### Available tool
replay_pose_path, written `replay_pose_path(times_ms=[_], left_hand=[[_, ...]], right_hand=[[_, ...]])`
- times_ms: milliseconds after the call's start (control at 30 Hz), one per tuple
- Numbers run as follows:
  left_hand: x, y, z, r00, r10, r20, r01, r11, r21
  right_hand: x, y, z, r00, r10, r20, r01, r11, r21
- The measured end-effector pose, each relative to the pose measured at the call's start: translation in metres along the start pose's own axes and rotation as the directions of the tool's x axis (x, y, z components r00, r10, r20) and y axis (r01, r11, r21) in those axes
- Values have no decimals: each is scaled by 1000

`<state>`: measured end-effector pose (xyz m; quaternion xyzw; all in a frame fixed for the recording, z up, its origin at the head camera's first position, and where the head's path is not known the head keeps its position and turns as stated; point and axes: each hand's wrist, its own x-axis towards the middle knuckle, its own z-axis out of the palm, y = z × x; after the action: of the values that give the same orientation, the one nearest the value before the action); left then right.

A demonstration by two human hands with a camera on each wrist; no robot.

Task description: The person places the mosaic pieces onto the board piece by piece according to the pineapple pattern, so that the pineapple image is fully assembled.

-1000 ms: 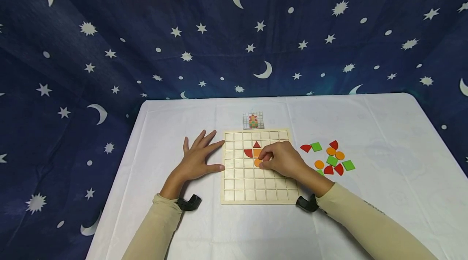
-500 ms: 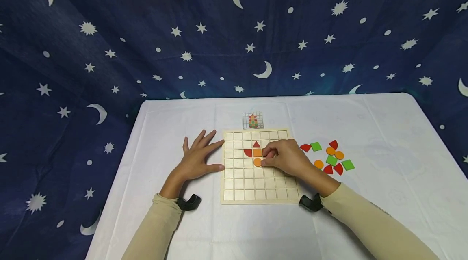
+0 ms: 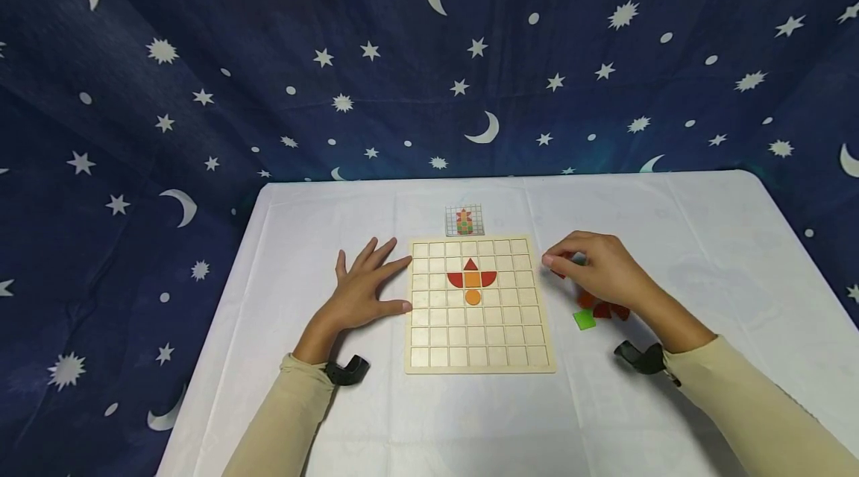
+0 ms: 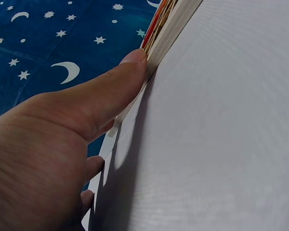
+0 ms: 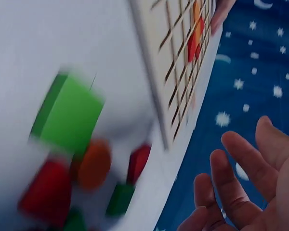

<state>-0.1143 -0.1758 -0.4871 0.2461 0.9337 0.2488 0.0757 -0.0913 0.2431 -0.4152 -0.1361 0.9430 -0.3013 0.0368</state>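
A wooden grid board (image 3: 429,350) lies on the white table. On it, a red triangle (image 3: 470,265) sits above an orange square (image 3: 473,279), flanked by two red quarter circles (image 3: 489,279), with an orange circle (image 3: 473,297) below. With fingers spread, my left hand (image 3: 365,291) touches the board's left edge; its thumb (image 4: 127,67) rests against that edge. My right hand (image 3: 600,268) hovers over the loose pieces right of the board, hiding many. In the right wrist view its fingers are apart and hold nothing; a green square (image 5: 72,115) and red piece (image 5: 48,192) look blurred.
Behind the board lies a small card (image 3: 464,220) printed with a coloured pattern on a grid. A loose green square (image 3: 584,320) shows below my right hand. A dark blue star-and-moon cloth (image 3: 376,74) hangs behind the table.
My right hand has let go of the right red quarter circle, now fully visible beside the orange square, and moved right over the loose pieces. The left hand stays still.
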Motion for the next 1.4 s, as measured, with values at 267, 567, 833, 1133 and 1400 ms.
replay_pose_path(times_ms=[267, 567, 833, 1133, 1400], left_hand=[[0, 1, -1, 1000, 0, -1, 0, 1000, -8], [0, 0, 1, 1000, 0, -2, 0, 1000, -1], [0, 0, 1, 1000, 0, -6, 0, 1000, 1], [0, 0, 1, 1000, 1, -6, -1, 1000, 0], [0, 1, 1, 1000, 0, -6, 0, 1000, -4]], right_hand=[[1, 27, -7, 998, 41, 44, -38, 997, -67], [5, 46, 3, 996, 47, 77, -40, 995, -89], [6, 48, 8, 996, 28, 80, -19, 994, -105], [4, 31, 9, 994, 15, 109, -4, 995, -103], [1, 7, 21, 993, -51, 102, 42, 996, 84]])
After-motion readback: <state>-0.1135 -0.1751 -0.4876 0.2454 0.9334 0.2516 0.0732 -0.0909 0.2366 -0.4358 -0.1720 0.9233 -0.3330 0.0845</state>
